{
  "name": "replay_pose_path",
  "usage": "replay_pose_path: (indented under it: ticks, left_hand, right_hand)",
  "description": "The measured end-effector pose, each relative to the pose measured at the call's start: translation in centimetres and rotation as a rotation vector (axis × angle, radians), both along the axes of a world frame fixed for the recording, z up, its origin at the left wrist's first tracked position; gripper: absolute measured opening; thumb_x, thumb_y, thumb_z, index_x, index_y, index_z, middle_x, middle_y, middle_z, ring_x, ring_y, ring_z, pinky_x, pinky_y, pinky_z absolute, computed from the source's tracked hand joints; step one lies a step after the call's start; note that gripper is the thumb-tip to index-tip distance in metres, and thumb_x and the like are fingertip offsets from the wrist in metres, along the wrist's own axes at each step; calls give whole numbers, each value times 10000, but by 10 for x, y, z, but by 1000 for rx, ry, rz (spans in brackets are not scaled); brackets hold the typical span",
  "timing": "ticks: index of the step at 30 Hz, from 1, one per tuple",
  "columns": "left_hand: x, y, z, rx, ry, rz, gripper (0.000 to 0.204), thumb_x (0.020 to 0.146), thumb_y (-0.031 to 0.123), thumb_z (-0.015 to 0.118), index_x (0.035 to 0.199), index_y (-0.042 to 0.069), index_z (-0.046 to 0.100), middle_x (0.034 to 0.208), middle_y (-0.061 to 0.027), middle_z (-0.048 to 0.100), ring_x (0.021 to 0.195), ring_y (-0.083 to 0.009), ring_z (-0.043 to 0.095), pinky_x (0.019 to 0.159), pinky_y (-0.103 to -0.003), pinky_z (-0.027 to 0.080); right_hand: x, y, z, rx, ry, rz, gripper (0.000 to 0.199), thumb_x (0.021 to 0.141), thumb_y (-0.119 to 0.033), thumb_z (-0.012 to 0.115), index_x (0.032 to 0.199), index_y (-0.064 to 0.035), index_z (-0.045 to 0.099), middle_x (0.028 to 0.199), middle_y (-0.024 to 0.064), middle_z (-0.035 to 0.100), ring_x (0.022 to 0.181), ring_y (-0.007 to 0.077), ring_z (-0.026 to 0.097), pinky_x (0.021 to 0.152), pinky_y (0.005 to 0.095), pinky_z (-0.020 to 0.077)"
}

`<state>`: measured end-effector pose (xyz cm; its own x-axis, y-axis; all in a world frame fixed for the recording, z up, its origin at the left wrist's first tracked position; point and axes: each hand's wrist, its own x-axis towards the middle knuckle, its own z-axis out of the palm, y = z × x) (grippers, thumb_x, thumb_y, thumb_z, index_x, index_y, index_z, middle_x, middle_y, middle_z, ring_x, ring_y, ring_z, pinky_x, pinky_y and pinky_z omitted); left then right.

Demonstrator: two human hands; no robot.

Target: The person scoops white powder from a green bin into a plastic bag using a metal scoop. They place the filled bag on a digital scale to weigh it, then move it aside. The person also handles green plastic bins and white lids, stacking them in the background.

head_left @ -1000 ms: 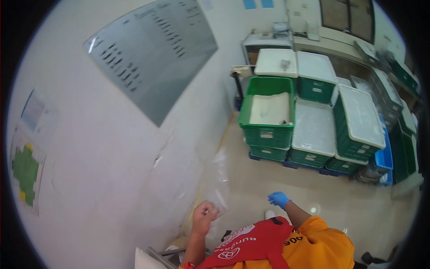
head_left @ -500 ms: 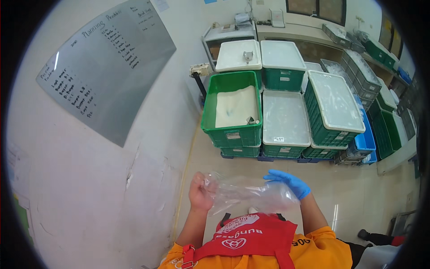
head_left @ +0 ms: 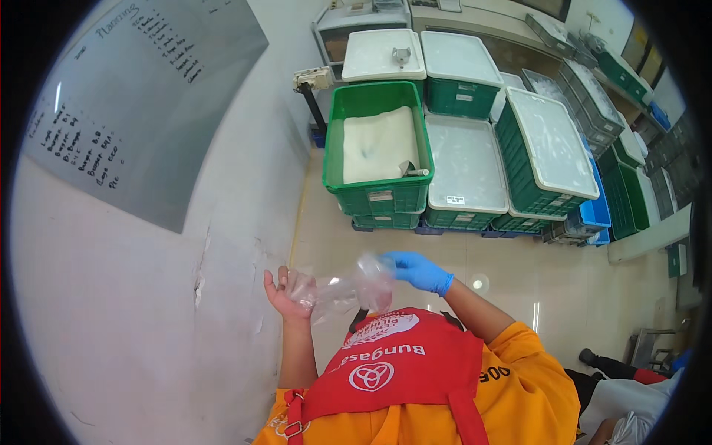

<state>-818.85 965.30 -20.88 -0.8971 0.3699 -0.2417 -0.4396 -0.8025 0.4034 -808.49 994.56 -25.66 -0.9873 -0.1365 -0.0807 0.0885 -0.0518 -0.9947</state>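
Note:
A clear plastic bag stretches between my two hands in front of the red apron. My bare left hand holds one end of it, the film bunched against the fingers, with a finger or two standing apart. At the other end, my right hand in a blue glove grips the gathered plastic; its fingertips are partly hidden by the film. Beyond the hands, an open green crate holds white powder. A metal scoop rests in its near right corner.
Lidded green crates stand stacked beside the open one, one with a metal object on its lid. A weighing-scale post stands behind. A wall with a whiteboard runs along my left. Another person's sleeve shows at lower right.
Both hands have moved left and the right has come nearer the left. The bag is more bunched at its right end. The view has shifted, so the crates sit higher.

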Motion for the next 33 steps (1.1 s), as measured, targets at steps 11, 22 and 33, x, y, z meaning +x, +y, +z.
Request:
replay_pose_path:
  ticks: [11, 22, 33]
  left_hand:
    - [-73, -63, -27, -1393, 612, 284, 399, 850, 92, 612, 1228, 54, 489, 1251, -108, 529, 1139, -247, 528, 968, -366, 418]
    - [-150, -3, 54, -1841, 1634, -746, 96, 733, 167, 675, 805, 122, 719, 1245, -107, 564, 1031, -319, 591, 918, -503, 438]
    - [-80, 93, 89, -1405, 1691, -175, 591, 732, 18, 550, 1321, 29, 490, 1391, -171, 445, 841, -381, 630, 683, -433, 528]
  right_hand:
    - [-105, -5, 110, 797, 387, -360, 156, 890, -180, 572, 848, -37, 527, 734, 176, 581, 703, 380, 585, 628, 438, 458]
    - [-129, -60, 148, 1197, 621, 155, 119, 828, -189, 614, 868, -82, 580, 782, 143, 601, 747, 362, 611, 667, 459, 479]
    - [-146, -21, -37, 1339, 242, -283, 277, 801, -101, 559, 1058, -39, 643, 970, 177, 662, 805, 307, 659, 697, 419, 519]
